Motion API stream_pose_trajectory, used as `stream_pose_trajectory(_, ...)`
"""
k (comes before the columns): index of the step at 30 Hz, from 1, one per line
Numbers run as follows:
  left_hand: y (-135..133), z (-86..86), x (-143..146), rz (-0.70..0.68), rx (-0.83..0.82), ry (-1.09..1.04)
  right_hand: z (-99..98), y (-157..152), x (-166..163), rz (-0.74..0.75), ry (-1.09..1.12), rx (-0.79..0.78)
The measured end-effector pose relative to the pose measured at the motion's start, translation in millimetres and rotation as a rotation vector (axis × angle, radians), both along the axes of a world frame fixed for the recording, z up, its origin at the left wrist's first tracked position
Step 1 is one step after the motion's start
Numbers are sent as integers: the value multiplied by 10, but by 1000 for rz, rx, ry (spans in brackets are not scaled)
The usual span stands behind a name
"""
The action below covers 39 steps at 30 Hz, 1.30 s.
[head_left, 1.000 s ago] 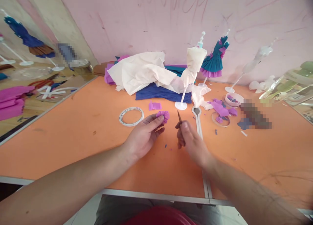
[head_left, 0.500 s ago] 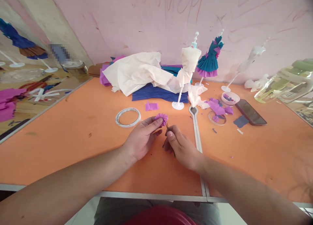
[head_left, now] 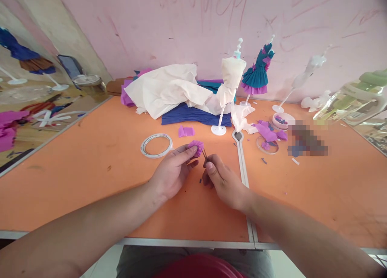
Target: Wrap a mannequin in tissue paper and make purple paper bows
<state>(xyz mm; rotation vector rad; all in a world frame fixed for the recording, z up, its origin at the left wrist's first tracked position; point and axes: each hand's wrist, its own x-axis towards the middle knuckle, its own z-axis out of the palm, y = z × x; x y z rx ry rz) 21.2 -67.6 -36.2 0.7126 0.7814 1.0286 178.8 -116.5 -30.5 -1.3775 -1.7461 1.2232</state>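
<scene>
Between the thumb and fingers of my left hand (head_left: 178, 165) is a gathered purple crepe paper flower (head_left: 197, 147). My right hand (head_left: 220, 179) is closed on a pair of thin dark tweezers (head_left: 204, 154), whose tips point at the flower's right edge. Whether the tips touch the paper I cannot tell. Just beyond my left hand lie a white tape roll (head_left: 157, 145) and a small purple paper piece (head_left: 186, 131). The orange table (head_left: 121, 165) is under both hands.
A white-wrapped mannequin (head_left: 231, 82) and a teal-and-purple dressed one (head_left: 258, 72) stand at the back. White paper (head_left: 169, 86) is heaped over blue crepe paper (head_left: 187, 115). On the right are a small pink bowl (head_left: 283, 120), purple scraps (head_left: 266, 130) and a green-lidded jug (head_left: 356, 96).
The tweezer tips have come slightly apart and drawn a little away from the middle of the flower. My left hand has shifted slightly left with the flower.
</scene>
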Motion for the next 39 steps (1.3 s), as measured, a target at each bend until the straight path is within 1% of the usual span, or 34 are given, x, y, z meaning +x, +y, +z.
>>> stream_pose_trajectory(2,-5,11,-3,15,-5,-13,7,2,4,-27,24,1)
stream_pose_trajectory(6,-23,45,-4,25,9,-13,22,10,23,-133,129,-16)
stream_pose_trajectory(7,-24,49,-4,24,16,-9,25,9,27,-128,130,-28)
stream_pose_trajectory(9,-18,49,-5,22,25,-1,30,2,30,-56,85,-49)
stream_pose_trajectory(11,-7,37,-7,11,18,-4,35,-10,22,26,13,-44)
stream_pose_trajectory(13,3,23,-8,3,13,-19,43,-19,9,57,-43,-31)
stream_pose_trajectory(17,-3,16,-3,-16,23,-50,60,-24,-14,36,-71,-32)
stream_pose_trajectory(20,-12,25,-1,-25,27,-45,62,-28,-13,41,-31,-30)
stream_pose_trajectory(25,-6,38,-16,56,8,-64,30,-30,16,9,110,-4)
stream_pose_trajectory(33,-23,36,4,12,40,-46,-27,-4,16,44,11,13)
stream_pose_trajectory(39,6,14,-9,46,22,-94,-8,-19,20,41,0,-25)
